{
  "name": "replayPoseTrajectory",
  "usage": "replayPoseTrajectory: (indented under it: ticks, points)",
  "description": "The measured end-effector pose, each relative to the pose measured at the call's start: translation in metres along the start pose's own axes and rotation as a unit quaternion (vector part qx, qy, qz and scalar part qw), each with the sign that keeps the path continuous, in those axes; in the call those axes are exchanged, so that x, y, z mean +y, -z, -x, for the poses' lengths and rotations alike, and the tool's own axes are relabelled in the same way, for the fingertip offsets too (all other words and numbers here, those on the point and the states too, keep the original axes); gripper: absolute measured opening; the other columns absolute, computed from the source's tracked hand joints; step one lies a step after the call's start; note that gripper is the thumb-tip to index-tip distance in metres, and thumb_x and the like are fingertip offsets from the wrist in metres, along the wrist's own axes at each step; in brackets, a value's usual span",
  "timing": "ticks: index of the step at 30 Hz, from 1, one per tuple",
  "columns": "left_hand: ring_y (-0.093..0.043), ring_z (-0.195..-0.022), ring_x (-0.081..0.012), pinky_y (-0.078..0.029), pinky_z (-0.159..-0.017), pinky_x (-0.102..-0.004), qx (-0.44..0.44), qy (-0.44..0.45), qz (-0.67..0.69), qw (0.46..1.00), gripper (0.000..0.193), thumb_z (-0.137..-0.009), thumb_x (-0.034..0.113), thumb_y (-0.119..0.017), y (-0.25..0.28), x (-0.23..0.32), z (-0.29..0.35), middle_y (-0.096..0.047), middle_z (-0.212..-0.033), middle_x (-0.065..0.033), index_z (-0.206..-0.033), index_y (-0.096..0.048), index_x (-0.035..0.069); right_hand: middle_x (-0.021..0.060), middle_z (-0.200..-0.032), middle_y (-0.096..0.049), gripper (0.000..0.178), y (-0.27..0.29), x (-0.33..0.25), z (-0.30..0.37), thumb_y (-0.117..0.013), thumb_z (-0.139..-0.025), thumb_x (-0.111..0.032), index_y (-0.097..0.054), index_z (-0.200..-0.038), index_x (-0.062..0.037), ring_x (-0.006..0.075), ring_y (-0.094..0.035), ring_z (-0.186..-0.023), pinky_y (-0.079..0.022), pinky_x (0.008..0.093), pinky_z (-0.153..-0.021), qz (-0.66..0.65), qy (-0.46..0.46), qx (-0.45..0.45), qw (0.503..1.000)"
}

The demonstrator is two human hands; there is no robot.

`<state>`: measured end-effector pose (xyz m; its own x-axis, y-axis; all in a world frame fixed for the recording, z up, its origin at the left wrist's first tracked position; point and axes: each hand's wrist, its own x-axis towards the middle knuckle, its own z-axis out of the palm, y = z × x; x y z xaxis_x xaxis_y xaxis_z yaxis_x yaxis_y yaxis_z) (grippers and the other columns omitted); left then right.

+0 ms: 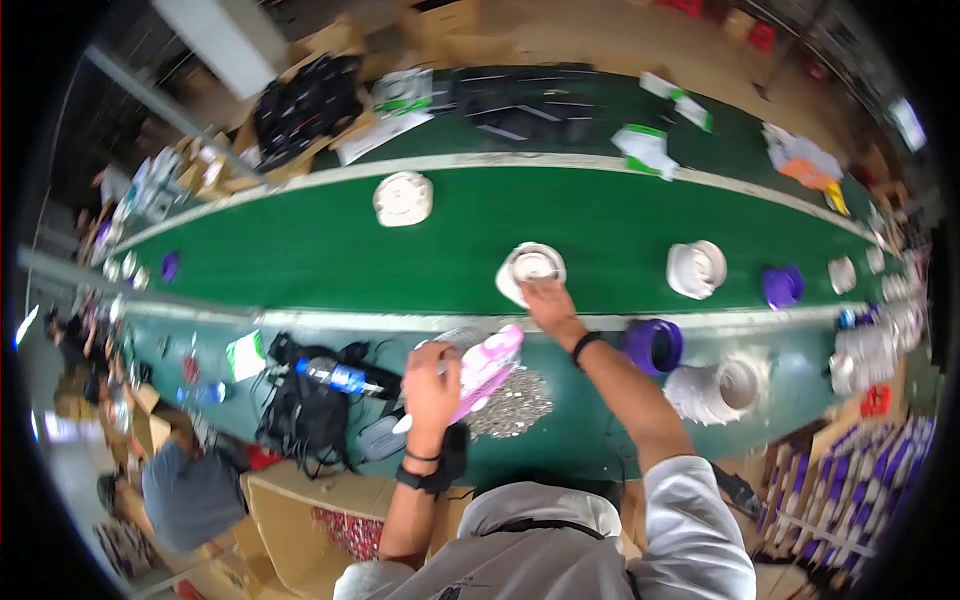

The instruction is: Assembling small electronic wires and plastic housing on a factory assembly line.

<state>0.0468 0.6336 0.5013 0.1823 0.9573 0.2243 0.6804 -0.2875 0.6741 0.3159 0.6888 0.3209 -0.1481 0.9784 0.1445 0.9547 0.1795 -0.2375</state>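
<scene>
My right hand reaches over the green belt, its fingers on the near edge of a white plastic housing with a round recess. My left hand is curled closed above the near worktop; what its fingers hold is too blurred to name. Right beside it is a pink and white object, tilted, and I cannot tell whether the hand grips it. A pile of small metal parts lies just below the pink object. Farther off on the belt sit another white housing and, to the right, a third white housing.
Purple rings and stacked white rings stand right of my forearm. A dark bag and a blue-labelled bottle lie to the left. Beyond the belt are black parts. A seated person is at lower left.
</scene>
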Motion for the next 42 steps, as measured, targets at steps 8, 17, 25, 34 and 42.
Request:
replayPoseTrajectory:
  ticks: [8, 17, 25, 34, 42]
  points:
    - [-0.060, -0.078, -0.0349, -0.047, -0.073, -0.0432, -0.026, 0.025, 0.019, 0.999, 0.016, -0.093, 0.006, -0.055, 0.011, -0.028, 0.004, -0.065, -0.086, -0.0204, -0.098, -0.063, -0.007, 0.0156, -0.102, -0.068, 0.023, -0.033, -0.056, -0.032, -0.054, -0.087, -0.014, -0.062, -0.106, -0.0046, 0.0329, -0.065, -0.100, -0.045, 0.0495, -0.096, -0.019, -0.135, 0.122, 0.983]
    - [-0.060, -0.076, -0.0352, -0.048, -0.075, -0.0436, -0.054, 0.012, 0.010, 0.998, 0.023, -0.096, 0.013, -0.052, 0.004, -0.016, 0.003, -0.064, -0.085, -0.0223, -0.102, -0.061, -0.007, 0.0078, -0.087, -0.068, 0.013, -0.031, -0.045, -0.017, -0.056, -0.086, -0.017, -0.063, -0.094, -0.0094, 0.0230, -0.068, -0.084, -0.045, 0.0395, -0.084, 0.096, -0.191, 0.165, 0.963]
    - [-0.059, -0.073, -0.0378, -0.046, -0.071, -0.0466, -0.024, -0.021, 0.024, 0.999, 0.020, -0.095, 0.010, -0.051, 0.007, -0.010, 0.001, -0.064, -0.084, -0.0227, -0.095, -0.061, -0.007, 0.0075, -0.082, -0.069, 0.013, -0.031, -0.034, -0.017, -0.056, -0.087, -0.019, -0.065, -0.092, -0.0119, 0.0223, -0.069, -0.080, -0.046, 0.0375, -0.084, 0.070, -0.198, 0.184, 0.960]
    - [-0.062, -0.075, -0.0397, -0.047, -0.072, -0.0474, -0.027, -0.045, 0.013, 0.999, 0.021, -0.094, 0.011, -0.053, -0.001, -0.020, -0.002, -0.067, -0.086, -0.0246, -0.098, -0.063, -0.006, 0.0150, -0.099, -0.067, 0.020, -0.011, -0.009, -0.003, -0.052, -0.090, -0.014, -0.062, -0.104, -0.0073, 0.0311, -0.065, -0.098, -0.046, 0.0464, -0.092, 0.018, -0.231, 0.131, 0.964]
    - [-0.065, -0.076, -0.0378, -0.050, -0.071, -0.0455, -0.002, -0.017, 0.030, 0.999, 0.018, -0.093, 0.010, -0.056, 0.006, -0.024, 0.000, -0.068, -0.084, -0.0231, -0.095, -0.065, -0.005, 0.0227, -0.111, -0.061, 0.039, 0.102, -0.037, 0.087, -0.070, -0.079, -0.007, -0.057, -0.115, 0.0004, 0.0427, -0.060, -0.107, -0.049, 0.0504, -0.093, -0.231, -0.223, 0.241, 0.916]
